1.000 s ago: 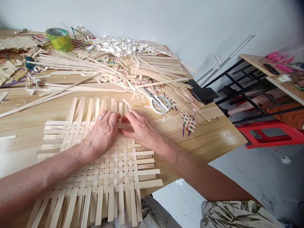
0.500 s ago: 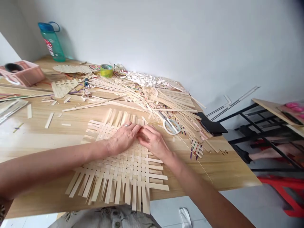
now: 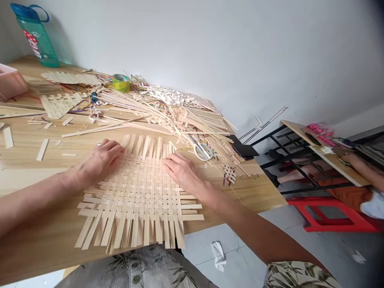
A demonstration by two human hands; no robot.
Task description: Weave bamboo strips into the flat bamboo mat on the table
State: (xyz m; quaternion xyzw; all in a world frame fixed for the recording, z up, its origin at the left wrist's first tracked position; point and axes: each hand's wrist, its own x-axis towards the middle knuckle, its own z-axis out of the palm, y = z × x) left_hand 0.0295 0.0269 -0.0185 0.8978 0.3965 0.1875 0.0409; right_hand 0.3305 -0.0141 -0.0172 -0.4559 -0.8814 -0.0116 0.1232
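Note:
A woven mat of pale flat strips [image 3: 138, 192] lies on the wooden table, its loose strip ends fanning out on every side. My left hand [image 3: 100, 162], with a ring on one finger, is closed at the mat's upper left edge; its fingertips are hidden. My right hand [image 3: 181, 170] is at the upper right edge, its fingers pressed together on the mat's strips. White-handled scissors [image 3: 203, 152] lie beyond my right hand, beside a heap of loose strips [image 3: 141, 106].
Green tape [image 3: 121, 83], a teal bottle [image 3: 37, 40] and a pink crate [image 3: 11, 82] stand farther back. Small woven pieces [image 3: 61, 105] lie at left. At right are a red stool [image 3: 330, 226] and another person's arm near a second table [image 3: 336, 160].
My hands have parted from the mat's upper middle. The left hand is now at the left edge, the right at the right edge. The view has shifted right.

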